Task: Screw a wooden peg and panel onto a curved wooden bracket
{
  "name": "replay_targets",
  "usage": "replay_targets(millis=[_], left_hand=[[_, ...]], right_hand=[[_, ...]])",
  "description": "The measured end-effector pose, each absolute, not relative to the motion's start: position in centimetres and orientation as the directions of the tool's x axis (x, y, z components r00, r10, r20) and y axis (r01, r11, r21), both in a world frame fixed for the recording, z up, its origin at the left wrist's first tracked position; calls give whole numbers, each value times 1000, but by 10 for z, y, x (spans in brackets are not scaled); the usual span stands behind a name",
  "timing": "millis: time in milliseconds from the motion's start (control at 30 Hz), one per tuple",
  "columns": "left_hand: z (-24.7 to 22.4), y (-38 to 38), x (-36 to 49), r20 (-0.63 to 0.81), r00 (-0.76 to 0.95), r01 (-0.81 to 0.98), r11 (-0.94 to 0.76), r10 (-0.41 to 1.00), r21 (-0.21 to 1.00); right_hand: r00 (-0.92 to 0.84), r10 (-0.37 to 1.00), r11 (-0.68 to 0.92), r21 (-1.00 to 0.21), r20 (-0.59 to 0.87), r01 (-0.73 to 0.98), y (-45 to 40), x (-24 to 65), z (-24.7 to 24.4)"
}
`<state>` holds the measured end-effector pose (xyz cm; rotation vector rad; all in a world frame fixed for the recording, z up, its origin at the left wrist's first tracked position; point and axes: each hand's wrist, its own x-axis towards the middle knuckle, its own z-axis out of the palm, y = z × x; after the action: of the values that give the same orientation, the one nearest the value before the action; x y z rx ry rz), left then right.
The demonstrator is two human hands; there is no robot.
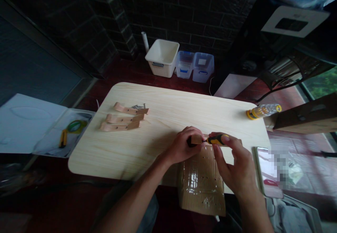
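Observation:
My right hand (235, 159) grips a yellow-and-black screwdriver (217, 140), its shaft pointing left. The tip meets a small wooden piece (196, 139) that my left hand (188, 141) holds at the far end of a cardboard piece (201, 187). Clear tape covers this cardboard, and several small holes run down it; its near end juts past the table edge. Left of my hands lie three curved wooden pieces (122, 125) with holes in them. Several metal screws (139, 106) rest by the farthest one.
The pale wooden table (168, 103) has a clear bottle-shaped container with a yellow base (263, 111) at its right end. A phone (270, 176) lies to the right. An open white box (63, 131) holds tape and a yellow cutter. Plastic bins (162, 60) stand by the wall.

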<state>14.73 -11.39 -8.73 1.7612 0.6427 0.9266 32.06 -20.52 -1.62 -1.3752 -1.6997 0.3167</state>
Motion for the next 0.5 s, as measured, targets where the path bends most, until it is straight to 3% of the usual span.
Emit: replay_targets(millis=[133, 333, 500], left_hand=[[-86, -115, 147, 273, 572, 12, -341, 774, 940], [-86, -114, 147, 262, 571, 6, -323, 778, 946], [-86, -114, 146, 258, 574, 11, -323, 777, 946]], right_hand=[[54, 884, 317, -681, 464, 660, -205, 321, -17], [-25, 836, 429, -624, 548, 653, -203, 321, -17], [-39, 839, 433, -623, 543, 652, -203, 320, -17]])
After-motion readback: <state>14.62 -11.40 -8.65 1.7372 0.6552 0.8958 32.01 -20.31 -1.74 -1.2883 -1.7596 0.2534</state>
